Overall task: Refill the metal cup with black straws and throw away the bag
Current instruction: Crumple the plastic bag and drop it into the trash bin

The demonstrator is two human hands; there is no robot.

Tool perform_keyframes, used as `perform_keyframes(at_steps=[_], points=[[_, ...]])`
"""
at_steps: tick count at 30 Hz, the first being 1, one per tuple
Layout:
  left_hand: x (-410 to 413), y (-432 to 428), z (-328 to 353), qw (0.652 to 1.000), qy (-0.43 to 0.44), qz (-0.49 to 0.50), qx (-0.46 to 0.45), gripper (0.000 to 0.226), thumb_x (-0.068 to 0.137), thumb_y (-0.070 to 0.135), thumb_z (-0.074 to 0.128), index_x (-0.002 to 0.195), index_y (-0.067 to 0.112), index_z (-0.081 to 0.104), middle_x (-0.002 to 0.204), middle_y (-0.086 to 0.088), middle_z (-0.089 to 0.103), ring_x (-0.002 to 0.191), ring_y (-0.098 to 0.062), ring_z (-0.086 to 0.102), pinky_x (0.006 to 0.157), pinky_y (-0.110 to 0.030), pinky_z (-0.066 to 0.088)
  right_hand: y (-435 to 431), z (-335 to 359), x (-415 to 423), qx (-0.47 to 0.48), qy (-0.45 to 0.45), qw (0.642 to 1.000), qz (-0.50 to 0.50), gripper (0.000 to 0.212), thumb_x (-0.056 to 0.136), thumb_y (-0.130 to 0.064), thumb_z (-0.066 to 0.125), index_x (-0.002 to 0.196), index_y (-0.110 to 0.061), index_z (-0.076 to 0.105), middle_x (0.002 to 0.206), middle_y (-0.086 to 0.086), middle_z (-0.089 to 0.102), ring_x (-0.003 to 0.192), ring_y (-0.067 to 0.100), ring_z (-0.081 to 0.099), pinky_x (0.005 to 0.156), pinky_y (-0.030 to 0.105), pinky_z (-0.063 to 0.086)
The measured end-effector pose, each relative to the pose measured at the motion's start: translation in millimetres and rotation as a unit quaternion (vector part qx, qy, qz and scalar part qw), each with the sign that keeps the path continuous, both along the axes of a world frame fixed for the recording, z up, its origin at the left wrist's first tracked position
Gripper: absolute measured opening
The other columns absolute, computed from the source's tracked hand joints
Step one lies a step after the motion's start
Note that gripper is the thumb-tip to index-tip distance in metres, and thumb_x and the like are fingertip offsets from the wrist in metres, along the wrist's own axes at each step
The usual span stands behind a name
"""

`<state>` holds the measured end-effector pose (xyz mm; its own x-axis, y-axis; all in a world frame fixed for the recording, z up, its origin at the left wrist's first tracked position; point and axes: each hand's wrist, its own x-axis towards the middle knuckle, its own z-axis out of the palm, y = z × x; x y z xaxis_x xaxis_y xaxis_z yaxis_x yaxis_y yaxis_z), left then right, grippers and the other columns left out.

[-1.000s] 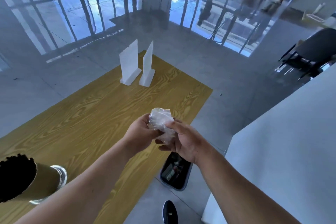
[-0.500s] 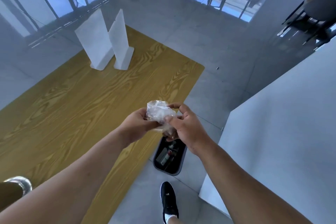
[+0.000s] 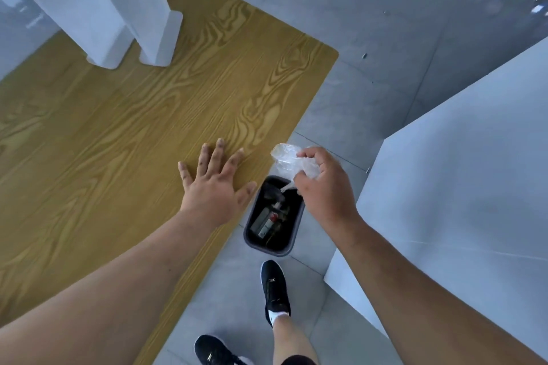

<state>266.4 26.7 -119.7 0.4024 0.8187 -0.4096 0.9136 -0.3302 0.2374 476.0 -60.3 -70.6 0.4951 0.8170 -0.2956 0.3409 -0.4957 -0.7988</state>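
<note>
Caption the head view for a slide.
Right hand holds the crumpled clear bag above the floor bin; left hand rests flat on the wooden table.

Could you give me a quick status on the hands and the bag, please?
Left hand open, spread flat on the wooden table. Right hand grips the crumpled bag above the bin. Nothing between bag and bin.

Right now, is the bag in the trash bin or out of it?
Out. The right hand grips the crumpled bag above the bin, fingers curled round it.

No text, label or number is legible
</note>
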Motion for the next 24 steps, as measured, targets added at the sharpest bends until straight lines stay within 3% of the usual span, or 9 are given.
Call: perform_keyframes(at_steps=[3, 5, 9, 13, 16, 21, 24], points=[[12, 5, -10, 1.0, 0.021, 0.005, 0.02, 0.076, 0.088, 0.087, 0.0, 0.153, 0.055, -0.024, 0.166, 0.01, -0.036, 0.148, -0.022, -0.043, 0.114, -0.07, -0.025, -6, -23, 10, -0.01, -0.021, 1.0, -0.01, 0.034, 0.091, -0.016, 0.066, 0.107, -0.046, 0.06, 0.123, -0.007, 0.063, 0.104, 0.014, 0.061, 0.071, 0.003, 0.039], [20, 11, -14, 0.999, 0.021, 0.006, 0.046, 0.072, 0.09, 0.085, -0.001, 0.152, 0.057, -0.023, 0.169, 0.008, -0.031, 0.15, -0.025, -0.04, 0.115, -0.071, -0.022, -11, -41, 16, -0.031, -0.033, 0.999, -0.013, 0.032, 0.093, -0.016, 0.066, 0.111, -0.042, 0.062, 0.122, -0.007, 0.06, 0.104, 0.01, 0.056, 0.071, 0.0, 0.037], [36, 26, -18, 0.995, 0.006, 0.006, 0.101, 0.074, 0.091, 0.085, 0.005, 0.156, 0.055, -0.013, 0.174, 0.002, -0.016, 0.157, -0.03, -0.024, 0.12, -0.068, -0.015, -20, -89, 18, -0.096, -0.035, 0.995, -0.003, 0.032, 0.094, -0.017, 0.067, 0.121, -0.035, 0.064, 0.123, -0.004, 0.055, 0.1, 0.012, 0.054, 0.082, 0.02, 0.043], [41, 30, -24, 0.992, -0.011, 0.005, 0.125, 0.079, 0.091, 0.084, 0.019, 0.16, 0.051, 0.001, 0.175, 0.0, -0.004, 0.16, -0.032, -0.013, 0.123, -0.067, -0.008, -23, -139, 14, -0.178, -0.028, 0.983, 0.024, 0.036, 0.095, -0.023, 0.067, 0.129, -0.033, 0.061, 0.12, -0.005, 0.047, 0.088, 0.009, 0.053, 0.072, 0.017, 0.04], [41, 30, -25, 0.991, -0.018, 0.01, 0.131, 0.08, 0.091, 0.083, 0.027, 0.161, 0.049, 0.01, 0.175, -0.001, 0.001, 0.16, -0.033, -0.008, 0.123, -0.068, -0.005, -26, -174, 9, -0.22, -0.011, 0.974, 0.054, 0.04, 0.094, -0.019, 0.063, 0.133, -0.029, 0.061, 0.127, -0.001, 0.048, 0.098, 0.018, 0.057, 0.085, 0.026, 0.04], [42, 29, -25, 0.991, -0.017, 0.009, 0.132, 0.083, 0.089, 0.08, 0.035, 0.161, 0.047, 0.014, 0.175, -0.002, 0.002, 0.16, -0.033, -0.007, 0.123, -0.068, -0.002, -14, -228, 9, -0.293, -0.042, 0.947, 0.123, 0.041, 0.091, -0.006, 0.056, 0.128, -0.02, 0.069, 0.122, 0.011, 0.061, 0.094, 0.027, 0.058, 0.076, 0.03, 0.041], [42, 30, -23, 0.992, -0.017, 0.008, 0.127, 0.084, 0.087, 0.079, 0.038, 0.161, 0.046, 0.016, 0.175, -0.003, 0.004, 0.16, -0.035, -0.006, 0.123, -0.069, -0.001, -3, -254, 10, -0.329, -0.057, 0.931, 0.145, 0.044, 0.092, -0.001, 0.053, 0.128, -0.02, 0.072, 0.125, 0.012, 0.061, 0.103, 0.034, 0.065, 0.081, 0.034, 0.051]])
